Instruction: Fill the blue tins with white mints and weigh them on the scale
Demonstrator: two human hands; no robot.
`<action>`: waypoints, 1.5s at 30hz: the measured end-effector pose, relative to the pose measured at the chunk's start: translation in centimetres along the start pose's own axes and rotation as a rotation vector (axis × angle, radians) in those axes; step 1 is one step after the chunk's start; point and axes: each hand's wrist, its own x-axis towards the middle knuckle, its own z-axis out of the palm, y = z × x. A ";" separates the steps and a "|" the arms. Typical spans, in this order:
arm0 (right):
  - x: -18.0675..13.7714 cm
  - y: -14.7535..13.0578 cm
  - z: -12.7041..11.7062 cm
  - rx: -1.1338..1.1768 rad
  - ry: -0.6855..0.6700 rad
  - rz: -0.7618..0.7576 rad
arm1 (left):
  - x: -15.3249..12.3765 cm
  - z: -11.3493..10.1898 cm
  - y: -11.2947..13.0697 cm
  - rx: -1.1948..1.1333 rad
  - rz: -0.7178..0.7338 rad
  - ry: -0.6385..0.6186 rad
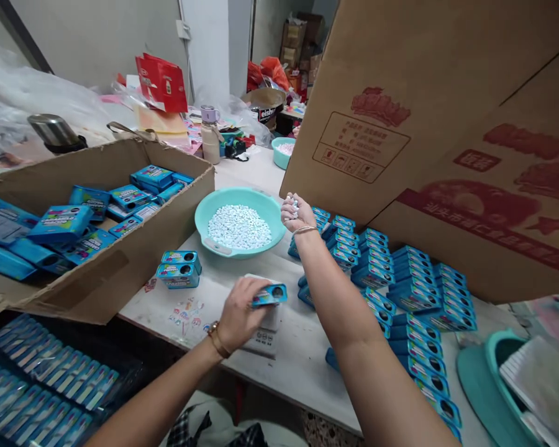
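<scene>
My left hand [242, 311] is closed around a small blue box [269, 295] with a round dark hole in its top. The box is over a white digital scale [259, 345]; whether it rests on it, I cannot tell. My right hand [305, 217] is cupped, its fingers curled around a handful of small white candies [295, 210]. It is at the right rim of a turquoise basin [274, 214] that holds a heap of the same pale candies [238, 227]. Two more blue boxes [179, 277] stand upright left of the scale.
Rows of blue boxes [414, 288] stand at the right, before a large cardboard carton [400, 180]. An open carton [144, 245] of loose blue boxes is at left. Packed boxes [51, 366] lie below it. A bottle [210, 136] stands behind; turquoise basins [487, 366] are at far right.
</scene>
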 end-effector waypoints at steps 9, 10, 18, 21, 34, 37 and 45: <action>-7.9 2.8 -1.4 0.058 -0.079 -0.092 | 1.0 -0.2 -2.9 0.025 -0.012 -0.110; -8.9 3.3 -1.7 0.057 -0.070 -0.097 | 1.2 -0.7 -2.7 0.032 -0.009 -0.101; -15.1 5.3 -4.8 0.090 0.003 -0.213 | 2.5 -5.4 -1.1 0.025 0.031 -0.040; -15.9 6.0 -5.4 0.067 0.064 -0.234 | 2.6 -5.1 -1.5 0.007 0.036 -0.060; -14.9 8.6 -4.3 0.026 0.173 -0.296 | 3.1 -2.1 -1.5 0.007 0.045 -0.188; -14.6 9.6 -3.8 -0.047 0.205 -0.325 | 3.0 -1.1 -1.6 0.032 0.043 -0.207; -14.1 12.1 -2.7 -0.209 0.324 -0.471 | 3.0 0.5 -1.5 0.026 0.013 -0.151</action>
